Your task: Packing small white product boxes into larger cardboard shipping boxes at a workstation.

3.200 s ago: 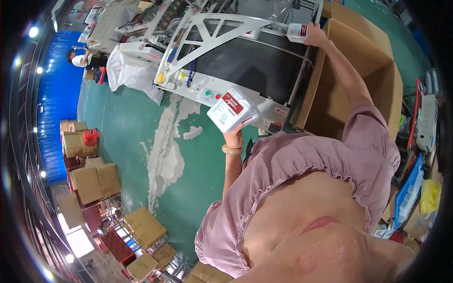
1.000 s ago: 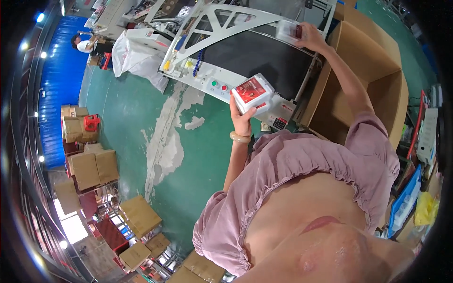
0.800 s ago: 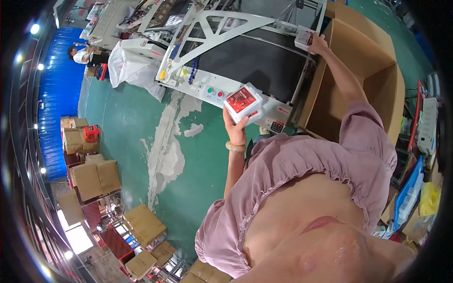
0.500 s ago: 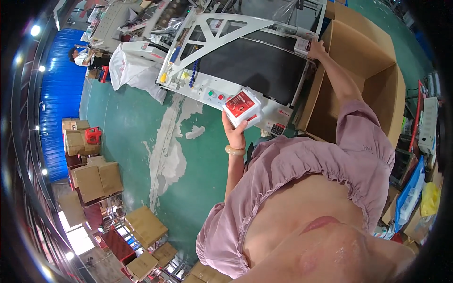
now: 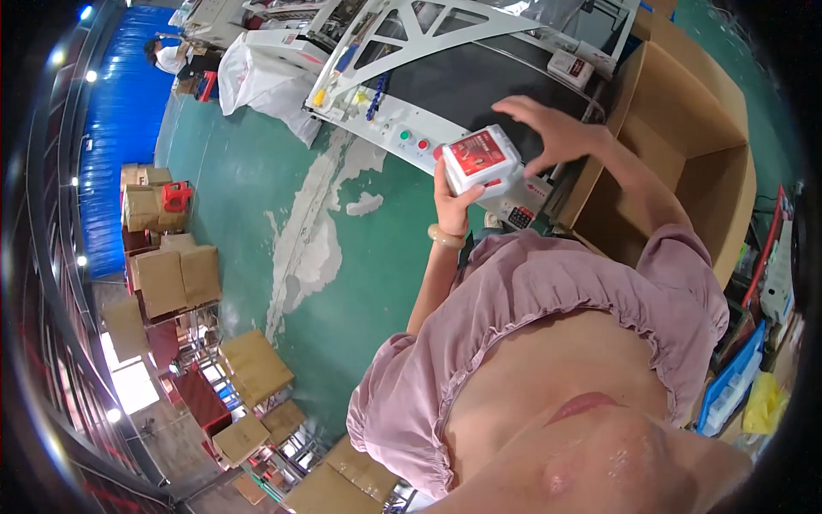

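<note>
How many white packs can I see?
At least 2: a white pack in the left hand, a second pack on the machine beyond the right hand. More may be hidden.

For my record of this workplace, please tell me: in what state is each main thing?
Left hand: closed around white packs.
White packs: held, red label showing.
Right hand: open, holding nothing.
Lone pack: lying on the machine, label showing.
Machine: running or stopped, cannot tell.
Large carton: open.
White covering: wrinkled, hanging loosely.
</note>
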A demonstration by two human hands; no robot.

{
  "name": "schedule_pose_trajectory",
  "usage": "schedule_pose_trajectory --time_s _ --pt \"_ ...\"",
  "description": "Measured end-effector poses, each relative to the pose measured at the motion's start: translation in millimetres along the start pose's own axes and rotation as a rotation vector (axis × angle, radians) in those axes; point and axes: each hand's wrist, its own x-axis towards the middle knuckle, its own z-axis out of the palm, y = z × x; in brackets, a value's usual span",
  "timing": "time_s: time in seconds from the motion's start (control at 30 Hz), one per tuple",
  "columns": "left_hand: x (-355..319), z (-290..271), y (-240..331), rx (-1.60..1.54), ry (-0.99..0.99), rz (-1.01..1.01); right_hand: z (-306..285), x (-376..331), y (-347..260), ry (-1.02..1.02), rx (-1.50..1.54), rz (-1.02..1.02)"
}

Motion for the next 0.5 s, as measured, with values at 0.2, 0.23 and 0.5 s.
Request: schedule_pose_trajectory --time_s 0.2,0.23,0.5 --pt "5.7 6.0 4.3 -0.108 -0.161 -0.138 22.8 4.1 -17.8 -0.058 -0.182 -0.096" --pt "6.9 4.7 4.2 -0.107 -0.165 -0.136 21.8 2.5 -13.4 -0.106 -0.112 -0.063" --pt "2.7 1.6 11.0 -0.060 -0.184 -0.260 -4.0 -24.8 78.0 0.474 1.256 0.496"
